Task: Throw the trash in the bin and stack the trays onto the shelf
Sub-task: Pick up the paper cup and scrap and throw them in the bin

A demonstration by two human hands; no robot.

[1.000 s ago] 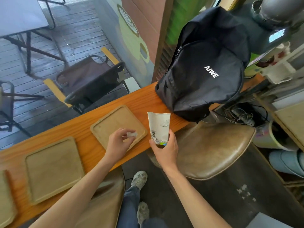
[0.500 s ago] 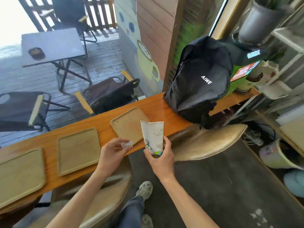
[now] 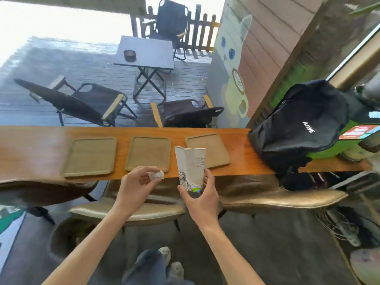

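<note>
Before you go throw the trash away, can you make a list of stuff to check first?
1. Squashed paper cup held in the right hand: ok.
2. Crumpled napkin pinched in the left hand: ok.
3. Three wooden trays on the counter bare of trash: ok.
4. Bin's location: cannot tell, none clearly in view.
5. Shelf for the trays: cannot tell, not in view.
6. Trays clear of the black backpack: ok.
</note>
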